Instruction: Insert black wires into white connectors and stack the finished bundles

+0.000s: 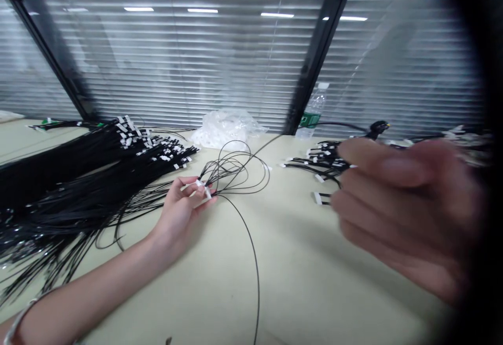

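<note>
My left hand [188, 198] pinches a white plug connector [205, 190] a little above the table. Thin black wires [236, 169] fan out from the connector in loose loops. One wire curves down toward the table's front edge, and another runs up to the right. Close to the camera, my right hand [396, 208] is raised and blurred, its fingers curled together. Whatever lies in those fingers, if anything, is hidden. Behind and left of the right hand lie black cables with white connectors [326, 153], partly covered by it.
A large heap of black cables [90, 177] with white ends covers the table's left side. At the back are a clear plastic bag [228, 127] and a water bottle [312, 111] with a green label. Framed glass with blinds [188, 46] stands behind the table.
</note>
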{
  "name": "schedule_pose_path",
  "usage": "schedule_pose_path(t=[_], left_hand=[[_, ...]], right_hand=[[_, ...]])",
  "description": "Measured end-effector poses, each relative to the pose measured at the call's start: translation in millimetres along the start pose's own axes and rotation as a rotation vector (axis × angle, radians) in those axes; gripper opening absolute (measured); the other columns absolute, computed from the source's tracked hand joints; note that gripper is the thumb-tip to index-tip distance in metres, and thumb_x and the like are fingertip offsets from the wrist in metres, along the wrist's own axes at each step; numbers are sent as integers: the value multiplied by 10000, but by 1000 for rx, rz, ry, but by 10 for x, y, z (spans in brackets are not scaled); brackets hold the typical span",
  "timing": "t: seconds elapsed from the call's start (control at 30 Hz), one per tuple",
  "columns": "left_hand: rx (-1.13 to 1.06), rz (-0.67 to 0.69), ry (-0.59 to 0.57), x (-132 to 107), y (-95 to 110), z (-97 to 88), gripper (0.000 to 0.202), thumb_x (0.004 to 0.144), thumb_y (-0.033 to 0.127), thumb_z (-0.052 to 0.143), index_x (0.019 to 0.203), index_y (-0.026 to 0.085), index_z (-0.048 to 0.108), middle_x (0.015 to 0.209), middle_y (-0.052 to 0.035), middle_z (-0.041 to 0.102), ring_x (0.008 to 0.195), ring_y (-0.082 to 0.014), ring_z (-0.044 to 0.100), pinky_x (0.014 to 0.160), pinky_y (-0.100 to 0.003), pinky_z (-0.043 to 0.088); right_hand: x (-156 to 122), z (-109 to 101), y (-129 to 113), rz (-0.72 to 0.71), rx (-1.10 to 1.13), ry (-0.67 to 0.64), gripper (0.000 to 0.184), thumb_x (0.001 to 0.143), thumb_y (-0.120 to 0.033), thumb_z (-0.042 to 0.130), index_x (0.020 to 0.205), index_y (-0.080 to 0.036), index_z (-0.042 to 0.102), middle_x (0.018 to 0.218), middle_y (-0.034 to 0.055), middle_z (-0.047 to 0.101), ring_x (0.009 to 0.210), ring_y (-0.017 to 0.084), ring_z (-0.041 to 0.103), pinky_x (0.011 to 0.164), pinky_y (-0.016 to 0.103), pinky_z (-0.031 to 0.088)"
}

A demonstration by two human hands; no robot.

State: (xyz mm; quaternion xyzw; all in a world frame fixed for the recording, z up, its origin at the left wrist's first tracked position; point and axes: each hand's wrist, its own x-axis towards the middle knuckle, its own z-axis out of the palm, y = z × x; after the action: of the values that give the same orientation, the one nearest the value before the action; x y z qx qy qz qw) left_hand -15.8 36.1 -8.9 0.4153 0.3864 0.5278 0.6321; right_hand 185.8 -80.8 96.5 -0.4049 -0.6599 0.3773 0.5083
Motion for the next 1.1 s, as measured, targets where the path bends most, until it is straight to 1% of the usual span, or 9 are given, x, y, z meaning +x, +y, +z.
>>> schedule_pose_path(t=[0.07,0.1,0.13,0.2,0.3,0.43,0.57,0.83,1.1], left_hand=[[-42,-46,-97,-37,14,29,216,717,81,630,862,207,530,811,2,594,879,-157,608,806,-321,513],[-61,-63,-162,-65,29,46,224,726,66,618,871,211,529,806,7,593,864,-147,609,798,-310,516],[-76,-75,-228,-98,47,64,228,736,56,606,881,214,528,798,12,592,839,-135,608,786,-303,520],[-88,-79,-340,-167,87,97,215,764,58,580,896,217,524,800,15,591,787,-118,602,757,-298,529],[-87,-77,-425,-251,132,129,170,796,78,553,894,211,514,838,10,594,749,-102,593,709,-270,533],[-88,-68,-481,-297,143,143,161,806,77,542,887,208,496,854,8,595,729,-97,586,671,-248,532],[-92,-60,-495,-307,130,142,156,802,88,547,882,211,493,863,0,611,736,-113,597,670,-264,532],[-94,-28,-518,-318,129,136,169,786,92,566,876,221,505,852,3,618,723,-131,611,675,-301,533],[-52,-3,-541,-304,126,138,164,822,76,515,891,220,478,860,10,601,733,-112,604,686,-288,532]], right_hand=[[25,112,39,84,231,-84,149,886,-346,455,811,-257,548,500,-71,538,382,55,470,350,140,391],[45,160,79,100,273,-98,83,865,-304,504,825,-254,557,601,-61,602,472,54,542,411,130,434],[66,201,130,98,244,-83,39,845,-267,541,838,-245,571,682,-48,634,558,58,585,478,129,466],[102,261,245,80,90,-20,30,806,-225,593,834,-222,604,723,-30,643,636,63,601,550,132,480],[127,305,395,34,-85,32,52,770,-225,630,819,-217,642,756,-19,645,672,79,597,589,162,479],[136,311,480,-42,-193,54,64,772,-235,623,822,-214,657,807,-9,653,757,110,608,677,208,490],[139,303,480,-94,-296,82,72,784,-252,612,817,-208,658,796,-10,659,753,113,613,679,214,493],[114,295,448,-325,-517,89,85,788,-130,598,833,-178,651,792,-21,662,747,80,600,678,187,468],[116,283,454,-320,-515,52,99,804,-119,574,823,-176,653,805,-26,663,774,67,594,709,169,458]])
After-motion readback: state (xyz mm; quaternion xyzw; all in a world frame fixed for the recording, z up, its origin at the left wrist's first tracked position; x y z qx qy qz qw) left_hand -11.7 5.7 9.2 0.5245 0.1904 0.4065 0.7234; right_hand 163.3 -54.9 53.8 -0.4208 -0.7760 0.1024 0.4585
